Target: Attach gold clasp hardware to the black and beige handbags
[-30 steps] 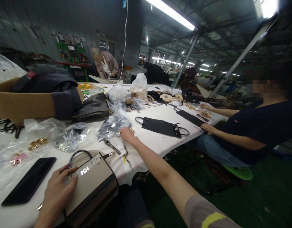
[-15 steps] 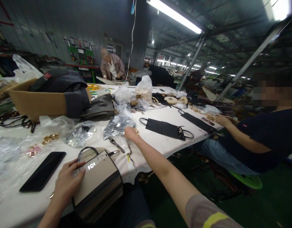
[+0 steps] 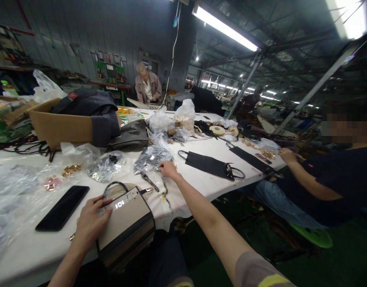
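A beige and dark handbag (image 3: 126,219) with a looped handle and a metal lock plate sits tilted at the table's near edge. My left hand (image 3: 93,219) grips its upper left side, fingers over the top and thumb on the beige face. My right hand (image 3: 169,169) reaches out beside a clear plastic bag of dark pieces (image 3: 152,158), its fingers bent together; what they hold, if anything, is too small to make out. Small gold pieces lie close behind that hand. Between the hands rests a dark metal hand tool (image 3: 150,181).
A black phone (image 3: 63,208) and loose gold fittings (image 3: 71,170) lie left on the white table. Behind stands a cardboard box (image 3: 60,126) with dark cloth. Black bag panels (image 3: 209,164) lie at right, near a seated co-worker (image 3: 317,171). Another person (image 3: 148,85) stands at the back.
The view has shifted slightly, so most things appear a little farther right. My right fingers now show more clearly beside the plastic bag. My left hand stays on the handbag.
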Available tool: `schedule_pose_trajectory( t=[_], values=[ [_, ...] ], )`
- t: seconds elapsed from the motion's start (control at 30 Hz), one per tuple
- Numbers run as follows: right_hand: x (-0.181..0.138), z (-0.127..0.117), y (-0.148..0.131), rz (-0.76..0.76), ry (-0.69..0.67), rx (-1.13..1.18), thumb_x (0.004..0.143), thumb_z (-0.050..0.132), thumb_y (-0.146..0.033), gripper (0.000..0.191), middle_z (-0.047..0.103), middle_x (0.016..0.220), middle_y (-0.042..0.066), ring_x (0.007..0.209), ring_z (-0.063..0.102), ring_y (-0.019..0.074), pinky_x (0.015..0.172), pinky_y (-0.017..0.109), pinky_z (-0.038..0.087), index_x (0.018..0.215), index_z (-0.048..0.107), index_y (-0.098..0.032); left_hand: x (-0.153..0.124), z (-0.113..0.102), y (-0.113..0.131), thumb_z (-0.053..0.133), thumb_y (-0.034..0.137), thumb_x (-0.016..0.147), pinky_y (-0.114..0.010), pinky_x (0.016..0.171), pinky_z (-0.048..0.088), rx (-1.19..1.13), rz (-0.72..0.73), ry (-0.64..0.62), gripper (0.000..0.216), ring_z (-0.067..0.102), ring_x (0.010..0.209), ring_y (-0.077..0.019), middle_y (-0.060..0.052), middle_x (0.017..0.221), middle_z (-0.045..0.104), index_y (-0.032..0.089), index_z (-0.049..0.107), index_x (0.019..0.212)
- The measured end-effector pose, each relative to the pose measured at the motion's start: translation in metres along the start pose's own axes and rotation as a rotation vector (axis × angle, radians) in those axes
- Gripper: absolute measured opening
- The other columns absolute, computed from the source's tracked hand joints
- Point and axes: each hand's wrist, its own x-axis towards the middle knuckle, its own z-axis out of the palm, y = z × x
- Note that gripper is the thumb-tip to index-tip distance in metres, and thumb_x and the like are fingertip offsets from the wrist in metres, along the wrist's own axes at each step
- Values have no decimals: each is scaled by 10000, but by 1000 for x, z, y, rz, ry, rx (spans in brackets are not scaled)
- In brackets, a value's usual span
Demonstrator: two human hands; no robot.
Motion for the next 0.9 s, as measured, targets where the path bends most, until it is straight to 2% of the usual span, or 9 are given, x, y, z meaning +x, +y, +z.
schedule_pose_trajectory(
  t=[0.23, 0.47, 0.67, 0.77, 0.9],
  values=[
    [-2, -1, 13, 36, 67, 172, 1029, 701, -215, 358, 841, 1197, 94, 1083, 764, 203, 964, 241, 534, 1369, 794, -153, 2, 3, -6, 570, 557, 832, -599, 1289, 452, 22, 21, -11, 572, 609, 1439, -428, -176, 1517, 639, 220, 868, 1185],
    [0, 3, 16, 37, 81, 262, 985, 709, -176, 269, 847, 1151, 90, 1065, 767, 211, 949, 249, 541, 1212, 849, -143, 2, 3, -5, 591, 543, 833, -574, 1283, 460, 28, 20, -9, 532, 622, 1424, -415, -155, 1507, 652, 240, 870, 1170],
    [-4, 6, 12, 18, 95, 317, 1003, 659, -163, 215, 840, 1060, 77, 968, 756, 222, 932, 281, 551, 1072, 863, -154, 3, 4, -7, 587, 548, 806, -585, 1269, 472, 25, 8, -4, 540, 646, 1395, -412, -161, 1486, 668, 253, 879, 1150],
    [-5, 6, 11, 29, 130, 334, 1009, 651, -160, 225, 828, 1084, 90, 998, 742, 228, 977, 305, 546, 1126, 844, -147, 4, 6, -10, 588, 556, 804, -593, 1263, 479, 14, 17, 9, 540, 650, 1390, -422, -160, 1484, 671, 251, 884, 1137],
    [-7, 8, 11, 42, 161, 351, 1012, 640, -151, 324, 814, 1073, 97, 982, 724, 227, 1022, 331, 537, 1298, 792, -135, 3, 8, -12, 577, 573, 819, -600, 1262, 481, 2, 33, 32, 547, 645, 1395, -431, -157, 1487, 666, 249, 885, 1134]
  ],
)
